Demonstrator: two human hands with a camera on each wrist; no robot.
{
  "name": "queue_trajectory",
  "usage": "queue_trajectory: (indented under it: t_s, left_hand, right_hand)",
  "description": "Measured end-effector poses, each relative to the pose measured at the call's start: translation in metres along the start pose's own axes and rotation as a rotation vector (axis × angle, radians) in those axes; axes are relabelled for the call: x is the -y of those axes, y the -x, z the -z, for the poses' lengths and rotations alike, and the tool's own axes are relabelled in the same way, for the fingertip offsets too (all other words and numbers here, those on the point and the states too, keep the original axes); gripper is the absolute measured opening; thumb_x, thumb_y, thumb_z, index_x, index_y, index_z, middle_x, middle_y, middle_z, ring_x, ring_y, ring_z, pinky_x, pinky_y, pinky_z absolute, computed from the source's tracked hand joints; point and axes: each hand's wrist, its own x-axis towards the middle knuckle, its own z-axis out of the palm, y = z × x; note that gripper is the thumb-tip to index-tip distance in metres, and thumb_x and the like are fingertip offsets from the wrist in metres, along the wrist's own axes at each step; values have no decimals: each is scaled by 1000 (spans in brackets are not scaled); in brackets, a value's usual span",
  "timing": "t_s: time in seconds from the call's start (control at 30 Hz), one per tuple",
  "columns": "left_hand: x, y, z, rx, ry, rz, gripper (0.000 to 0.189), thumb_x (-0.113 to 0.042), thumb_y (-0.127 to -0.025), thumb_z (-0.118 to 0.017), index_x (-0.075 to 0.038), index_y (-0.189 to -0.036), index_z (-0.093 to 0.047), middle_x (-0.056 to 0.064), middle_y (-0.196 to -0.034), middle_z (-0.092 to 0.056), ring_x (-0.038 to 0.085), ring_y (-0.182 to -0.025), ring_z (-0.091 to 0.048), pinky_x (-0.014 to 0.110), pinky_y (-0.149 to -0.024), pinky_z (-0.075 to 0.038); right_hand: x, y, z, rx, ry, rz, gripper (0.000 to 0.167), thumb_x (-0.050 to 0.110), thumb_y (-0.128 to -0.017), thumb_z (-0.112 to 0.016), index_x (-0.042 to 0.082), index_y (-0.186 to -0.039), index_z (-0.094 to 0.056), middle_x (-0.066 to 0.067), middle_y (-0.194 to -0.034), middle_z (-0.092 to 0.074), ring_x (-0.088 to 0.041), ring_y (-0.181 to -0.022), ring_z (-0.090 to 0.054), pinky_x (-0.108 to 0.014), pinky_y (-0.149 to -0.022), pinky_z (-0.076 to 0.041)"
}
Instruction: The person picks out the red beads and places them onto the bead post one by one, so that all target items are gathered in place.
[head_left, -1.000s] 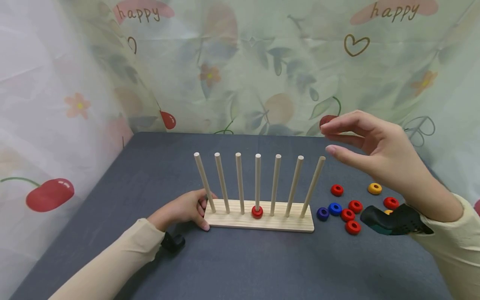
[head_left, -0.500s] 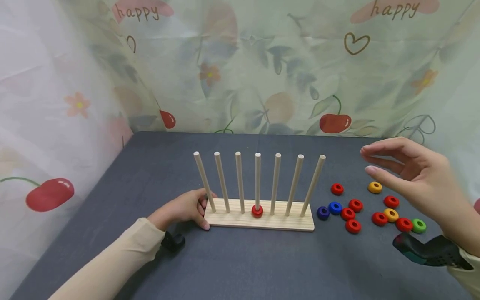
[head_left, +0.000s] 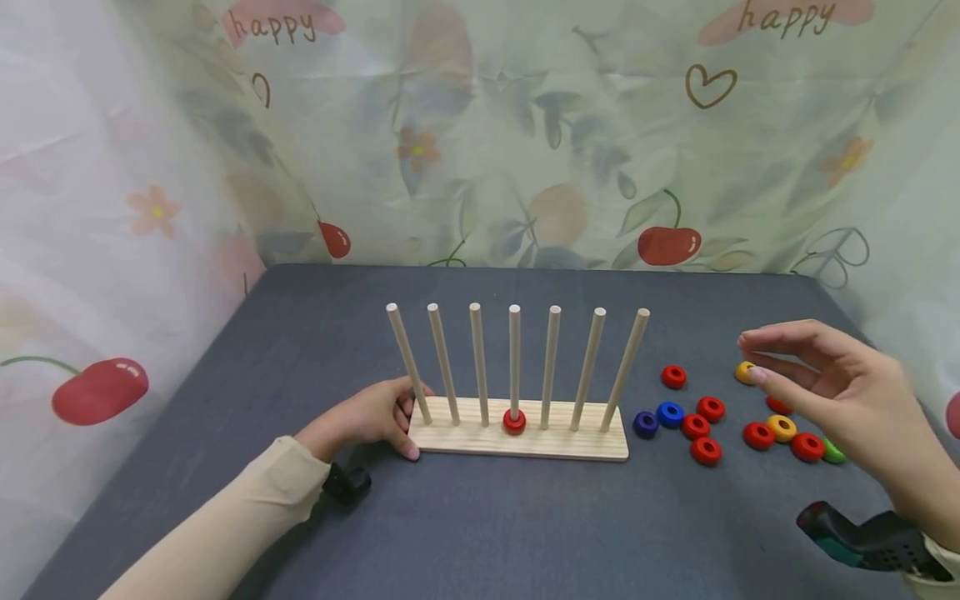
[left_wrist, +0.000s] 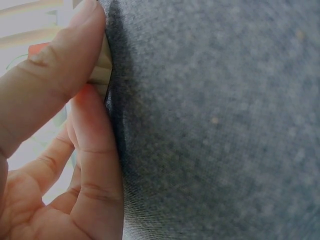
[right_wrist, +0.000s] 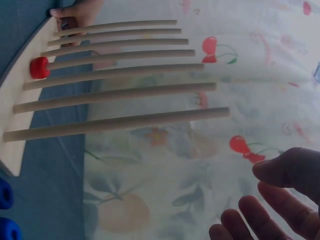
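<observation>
"How does the board lie?"

"The wooden board rests on a dark table, its long side running left to right in front of the person. Seven pegs rise from it in a row; a red ring sits at the foot of the middle one."

"And the hands?"

"The left hand pinches the board's left end between thumb and fingers. The right hand hangs beyond the board's other end, its thumb and fingers curved with a gap between them, gripping nothing that I can see."

"Where are the loose rings?"

"Off the board's right end, scattered between it and the right hand. A dark blue ring is closest to the board. A green ring lies farthest right, partly covered by the right hand, clearly the nearer hand to this whole group."

"Does it touch any?"

"Hard to say: the fingertips overlap a yellow ring from above, but the view doesn't settle whether they meet."
</observation>
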Motion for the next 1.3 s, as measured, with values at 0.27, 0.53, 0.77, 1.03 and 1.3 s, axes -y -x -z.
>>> queue_trajectory:
  t_s: [0.27, 0.53, 0.77, 1.03, 1.3]
  left_hand:
    - [1, 0, 0, 2, -4, -15, 77, 4, -58, -89, 4, -126, -53, 10, -87, -54, 19, -72, -52, 30, -66, -48]
    - [3, -1, -1, 5, 3, -25, 77, 3, -58, -89, 4, -126, -53, 10, -87, -53, 18, -72, -53, 28, -65, -48]
    - [3, 0, -1, 11, 3, -39, 76, 4, -58, -89, 4, -125, -53, 10, -86, -53, 18, -72, -53, 26, -64, -48]
    - [2, 0, -2, 5, 7, -27, 76, 5, -58, -89, 3, -125, -54, 10, -86, -53, 17, -71, -53, 27, -63, -48]
    - [2, 1, -1, 1, 7, -11, 76, 4, -58, -89, 3, -125, -54, 10, -87, -54, 18, -72, -53, 29, -65, -48]
  right_hand:
    - [-18, 6, -5, 61, -6, -109, 40, -1, -87, -68, 3, -125, -55, 6, -113, -60, 6, -97, -64, -12, -73, -51]
    - [-39, 12, -11, 170, 16, -106, 41, 4, -88, -69, 8, -126, -54, 17, -116, -57, 11, -99, -60, -12, -74, -51]
    - [-57, 19, -18, 272, 8, -171, 38, 12, -90, -69, 5, -125, -55, 19, -115, -57, 9, -100, -61, -17, -74, -53]
    - [-70, 27, -27, 315, 82, -212, 40, 19, -89, -70, 3, -124, -57, -4, -121, -60, 11, -101, -56, -12, -79, -49]
    - [-76, 31, -30, 363, 186, -320, 44, 32, -89, -70, 8, -124, -59, -14, -128, -59, -13, -109, -61, -12, -78, -46]
